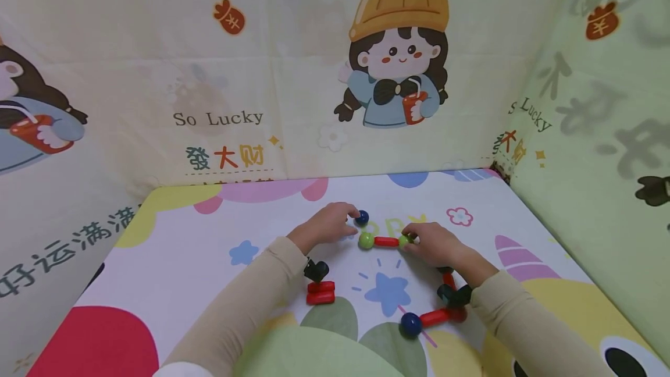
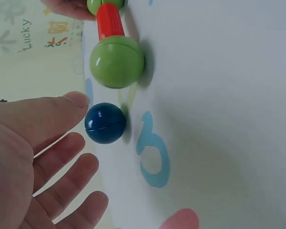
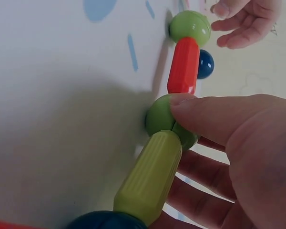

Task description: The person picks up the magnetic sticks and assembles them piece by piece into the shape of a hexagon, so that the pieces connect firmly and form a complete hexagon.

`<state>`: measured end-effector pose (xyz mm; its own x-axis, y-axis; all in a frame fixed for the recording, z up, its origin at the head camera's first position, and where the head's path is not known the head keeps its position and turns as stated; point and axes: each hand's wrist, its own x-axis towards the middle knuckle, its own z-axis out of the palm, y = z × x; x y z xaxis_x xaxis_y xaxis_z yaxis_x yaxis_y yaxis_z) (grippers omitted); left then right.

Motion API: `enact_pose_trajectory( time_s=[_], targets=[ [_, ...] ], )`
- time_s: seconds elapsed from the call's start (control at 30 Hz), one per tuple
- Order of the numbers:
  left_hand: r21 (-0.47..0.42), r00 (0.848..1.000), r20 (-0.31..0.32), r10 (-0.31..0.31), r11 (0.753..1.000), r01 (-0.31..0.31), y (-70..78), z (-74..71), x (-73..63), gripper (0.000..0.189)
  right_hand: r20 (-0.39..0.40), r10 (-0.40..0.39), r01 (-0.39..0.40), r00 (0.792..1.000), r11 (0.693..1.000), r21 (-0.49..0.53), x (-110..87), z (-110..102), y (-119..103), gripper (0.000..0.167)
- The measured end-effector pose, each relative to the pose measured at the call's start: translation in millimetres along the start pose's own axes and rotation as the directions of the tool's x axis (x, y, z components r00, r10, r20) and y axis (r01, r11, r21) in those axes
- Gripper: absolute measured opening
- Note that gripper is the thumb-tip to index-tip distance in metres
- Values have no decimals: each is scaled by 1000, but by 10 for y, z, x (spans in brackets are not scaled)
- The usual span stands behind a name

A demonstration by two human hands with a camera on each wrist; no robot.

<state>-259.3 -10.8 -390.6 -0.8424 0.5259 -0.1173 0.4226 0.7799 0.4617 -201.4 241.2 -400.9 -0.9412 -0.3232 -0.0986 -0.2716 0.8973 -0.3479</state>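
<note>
A red rod [image 1: 386, 241] lies on the mat and joins two green balls. My right hand [image 1: 434, 244] pinches the right green ball [image 3: 162, 117], thumb on top and fingers behind. From that ball a yellow-green rod [image 3: 150, 176] runs to a dark blue ball [image 3: 105, 220]. The left green ball [image 2: 117, 61] lies free. My left hand [image 1: 327, 224] is spread loosely, with the thumb tip against a loose dark blue ball [image 2: 105, 123] just beyond the green one.
The chain carries on past my right wrist through a red rod [image 1: 448, 279] and another red rod [image 1: 434, 317] to a blue ball [image 1: 410, 324]. Two red rods [image 1: 321, 292] lie side by side under my left wrist. Printed cloth walls [image 1: 209, 74] enclose the mat on three sides.
</note>
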Motion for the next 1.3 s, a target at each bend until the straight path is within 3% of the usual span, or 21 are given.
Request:
enact_pose_trajectory(
  time_s=[0.43,0.57,0.87,1.07,1.3],
  targets=[
    [16,998,-17,-60,998,60,-2,25,163,51,1,57,-57,998,998,33,-24,-22,111,36],
    [23,999,-10,-53,998,54,-12,58,206,51,7,70,-70,998,996,46,-26,-20,135,36],
    [27,998,2,-63,998,63,-31,56,196,50,8,78,-78,997,995,54,-24,-15,140,37],
    [10,997,-8,-78,997,78,-70,-4,66,50,1,89,-89,996,995,38,-55,-14,133,37],
    [-40,1000,-18,-19,999,19,-153,10,-298,44,-7,66,-66,998,997,34,-89,-19,146,38]
  ],
)
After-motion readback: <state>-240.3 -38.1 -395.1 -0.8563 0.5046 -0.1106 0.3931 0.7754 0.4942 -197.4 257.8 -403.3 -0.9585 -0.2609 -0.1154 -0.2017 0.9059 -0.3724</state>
